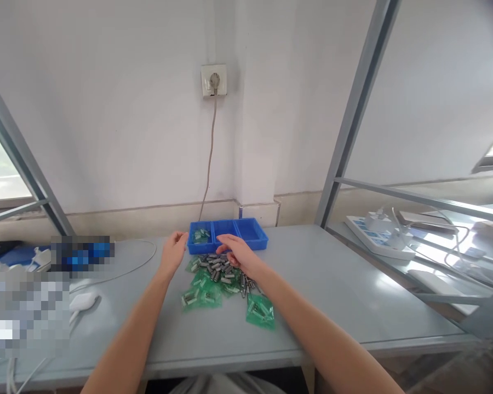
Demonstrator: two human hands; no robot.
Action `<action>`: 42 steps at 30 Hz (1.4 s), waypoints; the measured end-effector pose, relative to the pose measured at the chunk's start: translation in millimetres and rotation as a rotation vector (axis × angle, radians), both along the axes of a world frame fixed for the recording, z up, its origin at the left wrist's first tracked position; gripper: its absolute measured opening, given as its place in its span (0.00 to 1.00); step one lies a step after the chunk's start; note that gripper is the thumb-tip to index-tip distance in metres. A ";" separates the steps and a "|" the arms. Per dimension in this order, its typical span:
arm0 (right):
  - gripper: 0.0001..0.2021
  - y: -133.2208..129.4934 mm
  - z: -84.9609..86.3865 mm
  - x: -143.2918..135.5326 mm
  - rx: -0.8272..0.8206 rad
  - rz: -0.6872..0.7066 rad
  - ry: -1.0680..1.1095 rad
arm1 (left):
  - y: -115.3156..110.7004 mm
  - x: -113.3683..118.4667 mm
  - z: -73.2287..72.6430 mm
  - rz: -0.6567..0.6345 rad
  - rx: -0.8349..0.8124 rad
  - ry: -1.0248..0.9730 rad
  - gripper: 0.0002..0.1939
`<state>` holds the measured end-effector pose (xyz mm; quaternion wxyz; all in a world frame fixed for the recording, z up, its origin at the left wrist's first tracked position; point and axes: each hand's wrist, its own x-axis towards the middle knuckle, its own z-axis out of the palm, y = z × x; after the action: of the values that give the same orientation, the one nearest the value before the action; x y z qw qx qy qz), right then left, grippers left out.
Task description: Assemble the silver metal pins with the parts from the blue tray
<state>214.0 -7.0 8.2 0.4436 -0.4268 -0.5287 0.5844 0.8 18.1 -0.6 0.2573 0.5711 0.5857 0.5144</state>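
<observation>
A blue three-compartment tray (261,242) stands at the back of the table. Its left compartment holds small green packets (200,236). At the tray's left end is my left hand (175,250), fingers curled together; whatever they may grip is hidden. My right hand (239,253) hovers over the front edge of the middle compartment, index finger stretched out and thumb apart, with nothing visible in it. Below it lies a heap of small metallic cylinders (217,265). Several green plastic bags (207,290) with small parts lie around the heap, and another green bag (260,311) sits closer to me.
A corded plug (215,81) sits in the wall socket behind. White cables and an adapter (83,302) lie at left, beside a pixelated area. Metal frame posts (355,117) rise on both sides. Beyond the right one is a power strip (380,238) with chargers.
</observation>
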 end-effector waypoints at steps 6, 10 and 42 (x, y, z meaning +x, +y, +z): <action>0.12 -8.3 -6.7 -2.5 0.555 -0.053 -0.585 | -3.2 6.0 -2.1 -0.021 -0.027 0.257 0.14; 0.10 -23.6 -5.9 -6.5 0.830 0.204 -0.835 | -7.1 3.0 -1.2 0.052 -0.121 0.508 0.10; 0.13 -34.2 -9.2 -20.5 0.942 0.173 -0.703 | -11.2 1.3 5.8 -0.028 -0.053 0.531 0.19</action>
<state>193.5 -41.1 -1.0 0.3343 -0.3074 -0.8792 0.1441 2.1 6.9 5.2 0.1166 0.6873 0.6379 0.3273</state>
